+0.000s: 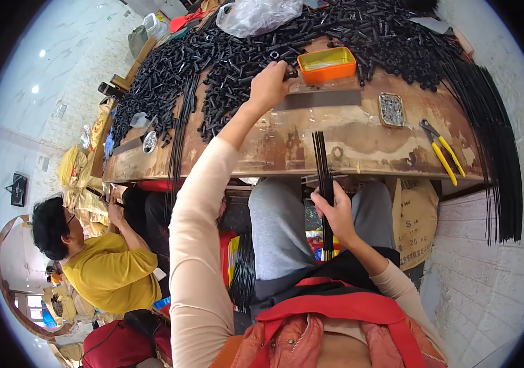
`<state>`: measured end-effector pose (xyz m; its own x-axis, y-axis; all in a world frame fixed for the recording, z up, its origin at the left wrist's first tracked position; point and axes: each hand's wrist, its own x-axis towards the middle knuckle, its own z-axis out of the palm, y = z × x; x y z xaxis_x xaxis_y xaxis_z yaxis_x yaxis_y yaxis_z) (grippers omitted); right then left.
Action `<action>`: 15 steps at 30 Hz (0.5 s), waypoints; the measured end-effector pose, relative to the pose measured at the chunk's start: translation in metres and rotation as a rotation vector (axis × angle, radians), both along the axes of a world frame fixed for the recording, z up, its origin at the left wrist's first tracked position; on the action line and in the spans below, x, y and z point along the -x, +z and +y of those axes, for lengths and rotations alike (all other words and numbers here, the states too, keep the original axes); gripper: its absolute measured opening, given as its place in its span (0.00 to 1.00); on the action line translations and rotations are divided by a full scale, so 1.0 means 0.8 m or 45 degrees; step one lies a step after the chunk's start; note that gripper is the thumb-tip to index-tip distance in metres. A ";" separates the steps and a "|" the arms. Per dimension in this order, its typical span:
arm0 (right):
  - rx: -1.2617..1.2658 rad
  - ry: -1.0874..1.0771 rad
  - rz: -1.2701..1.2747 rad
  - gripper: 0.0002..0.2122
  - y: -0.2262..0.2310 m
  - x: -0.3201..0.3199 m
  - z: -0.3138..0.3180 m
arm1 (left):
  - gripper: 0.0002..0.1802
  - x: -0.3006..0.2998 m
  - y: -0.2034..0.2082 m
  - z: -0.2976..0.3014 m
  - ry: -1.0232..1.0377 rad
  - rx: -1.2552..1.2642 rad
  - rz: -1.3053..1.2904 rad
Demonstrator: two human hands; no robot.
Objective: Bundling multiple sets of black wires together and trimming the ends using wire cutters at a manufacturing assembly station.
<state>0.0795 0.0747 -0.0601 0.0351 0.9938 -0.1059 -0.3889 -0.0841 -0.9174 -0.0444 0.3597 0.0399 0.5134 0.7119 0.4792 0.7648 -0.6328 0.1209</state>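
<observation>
My left hand reaches over the table to the near edge of a heap of small black tubular parts. Its fingers are pinched round a small dark piece, partly hidden by the hand. Above my lap, my right hand is wrapped round an upright bundle of thin black rods. Beside the left hand stands an orange rectangular tub with a yellow inside. A flat grey bar lies just in front of the tub.
On the wooden table are a tin of small metal bits and yellow-handled pliers. Long black rods overhang the right edge. A plastic bag lies on the heap. A person in yellow sits at the left.
</observation>
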 end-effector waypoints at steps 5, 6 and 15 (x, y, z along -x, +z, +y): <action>-0.021 0.195 0.461 0.21 -0.008 -0.012 -0.002 | 0.13 -0.009 0.012 -0.171 -0.161 1.203 -0.588; -0.038 0.228 0.539 0.22 -0.008 -0.011 -0.001 | 0.13 -0.009 0.013 -0.194 -0.194 1.280 -0.626; -0.031 0.173 0.102 0.11 0.042 0.012 -0.089 | 0.09 0.026 0.176 -0.374 -0.837 0.986 -1.086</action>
<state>0.0701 0.0039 -0.0266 -0.1072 0.9911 -0.0787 -0.4478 -0.1188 -0.8862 -0.0653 0.0607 0.1803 0.6080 0.6818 0.4067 -0.1507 -0.4039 0.9023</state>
